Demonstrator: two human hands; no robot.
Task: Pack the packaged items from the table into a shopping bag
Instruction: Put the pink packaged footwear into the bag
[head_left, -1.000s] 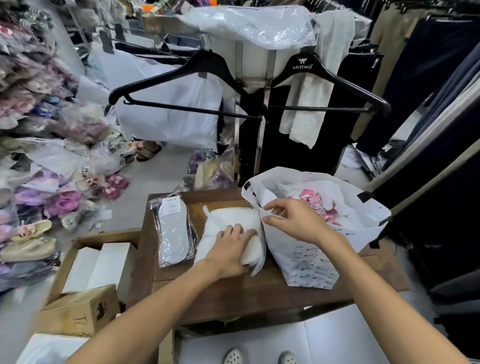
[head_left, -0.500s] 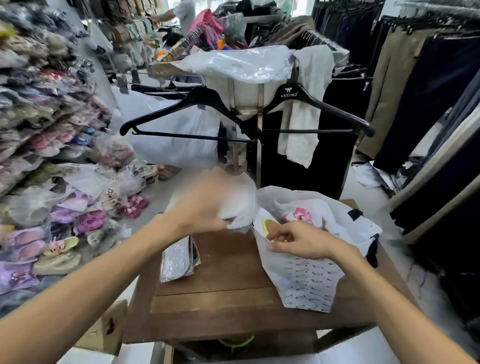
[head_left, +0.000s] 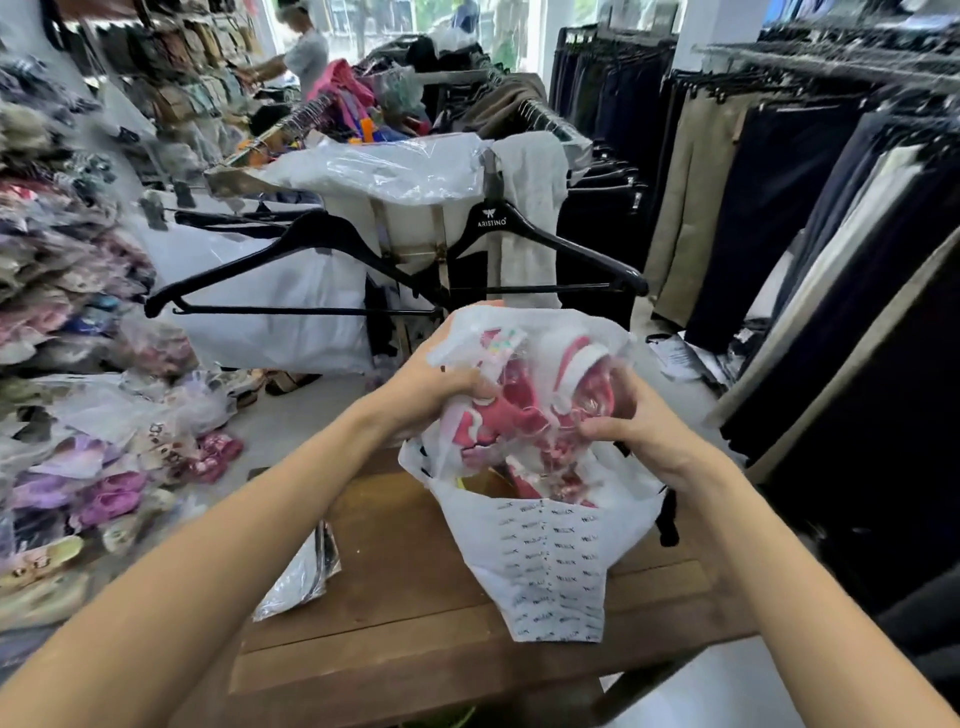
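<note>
Shopping bag (head_left: 550, 561): white, printed, standing on your worktop (head_left: 415, 582), mouth open.
Pink-and-white packaged item (head_left: 524, 410): at the bag mouth, partly above the rim, not yet seated.
Left hand (head_left: 441, 384): curled round the package's left side.
Right hand (head_left: 634, 426): curled on its right side at the bag rim.
Clear flat package (head_left: 301, 577): on the worktop, left of the bag, unpacked.
Risk: thin bag may buckle or tip if you press down unevenly; slick plastic could slide from your grip.
</note>
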